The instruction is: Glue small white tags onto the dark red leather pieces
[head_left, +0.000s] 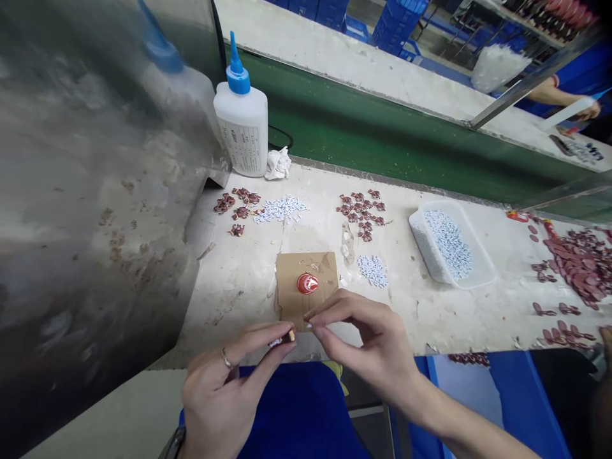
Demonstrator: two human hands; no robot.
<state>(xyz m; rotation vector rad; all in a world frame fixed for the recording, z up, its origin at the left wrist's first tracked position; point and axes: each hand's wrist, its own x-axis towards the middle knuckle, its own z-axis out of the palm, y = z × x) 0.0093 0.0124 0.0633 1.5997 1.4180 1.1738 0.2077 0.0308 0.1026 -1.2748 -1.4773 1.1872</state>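
Note:
My left hand pinches a small brown figure piece with a tan end and some white showing on it. Close by on the right, my right hand holds a tiny white piece between thumb and fingertips, apart from the brown piece. Just beyond both hands lies a square of cardboard bearing a round red cap-like thing with glossy white in it. A small pile of white pieces rests to the right of the cardboard.
Brown figure pieces and another white pile lie farther back. A translucent tub of white pieces stands right, near reddish-brown parts. A blue-capped bottle stands beside a metal panel. Another person's arm shows beyond.

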